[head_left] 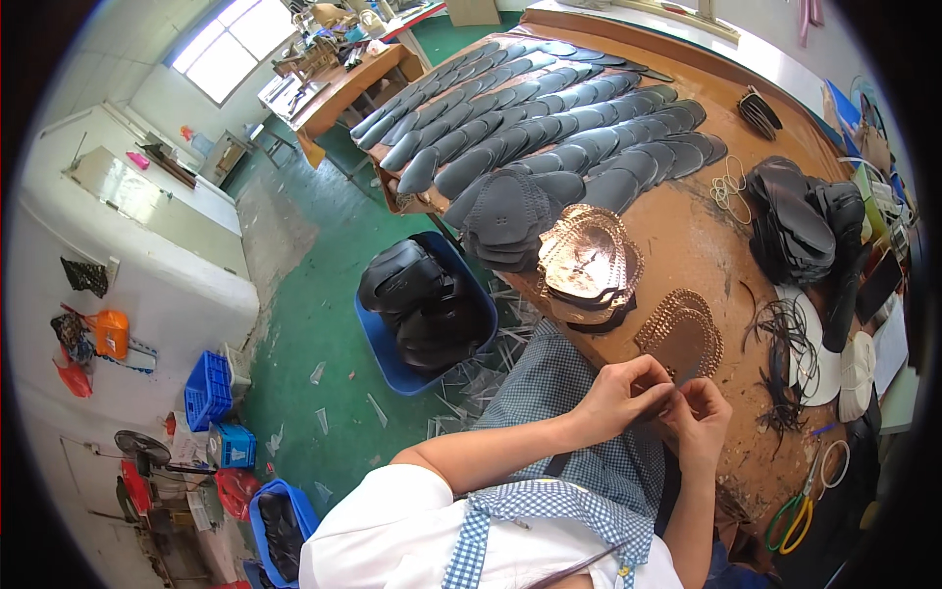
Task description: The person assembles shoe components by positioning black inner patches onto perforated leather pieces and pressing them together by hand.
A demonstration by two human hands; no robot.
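At the table's near edge, my left hand [626, 395] and my right hand [699, 410] come together, fingertips pinched. Between them is a small dark piece [652, 409], mostly covered by the fingers, so its kind cannot be told. Just beyond the hands lies a brown leather piece [680, 339] with rows of punched holes along its curved edge. To its left rises a stack of shiny copper-coloured punched pieces [587, 253]. Beside that stack sits a pile of black punched pieces [505, 218].
Overlapping rows of dark oval pieces [549, 128] cover the table's far part. On the right lie black leather pieces [793, 221], black thin strips [780, 368], a white cord bundle [857, 378] and scissors [807, 510]. A blue tub [392, 378] with black pieces stands on the floor.
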